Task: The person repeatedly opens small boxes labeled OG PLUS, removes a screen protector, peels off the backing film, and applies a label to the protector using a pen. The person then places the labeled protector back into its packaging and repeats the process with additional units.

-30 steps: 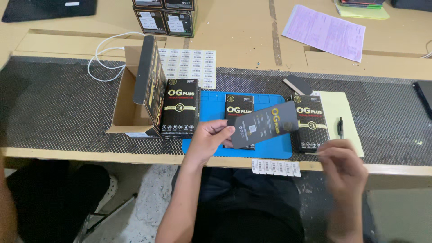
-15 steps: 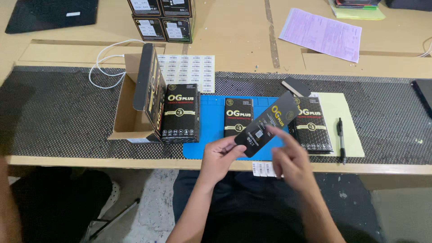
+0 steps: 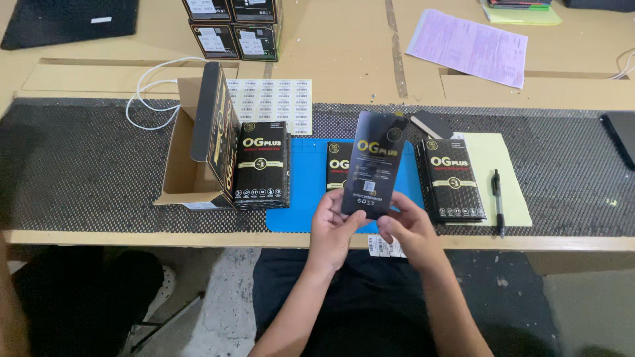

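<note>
A light wooden worktop [image 3: 344, 53] fills the view from above, its far edge cut off by the frame. A dark mesh mat [image 3: 86, 165] runs along its near edge from the left side to the right. On the mat, near the left, sits an open cardboard box [image 3: 182, 165] with a black lid [image 3: 215, 125] standing upright; the inside is mostly hidden by the lid. A blue mat [image 3: 307, 178] lies at the middle of the near edge, partly covered by packets and hands.

Toward the far right corner lies a pale purple printed sheet [image 3: 469, 46]. A white sheet of small labels [image 3: 271, 106] lies behind the blue mat. A pale yellow sheet [image 3: 496, 172] lies right of centre, with a black pen [image 3: 498, 198] on it.

At the far edge stand stacked black boxes [image 3: 231, 26], cut off at the top. A black packet with gold print [image 3: 262, 165] leans against the cardboard box. A stack of similar packets [image 3: 453, 178] lies on the yellow sheet's left side. Another one [image 3: 338, 165] lies on the blue mat, half hidden.

Over the near edge, both hands hold a dark flat packet [image 3: 374, 165] upright. The left hand [image 3: 334, 228] has its fingers closed on the lower left edge; the right hand [image 3: 410, 228] pinches the lower right corner. A strip of small labels [image 3: 383, 246] peeks out beneath the hands, mostly hidden.
</note>
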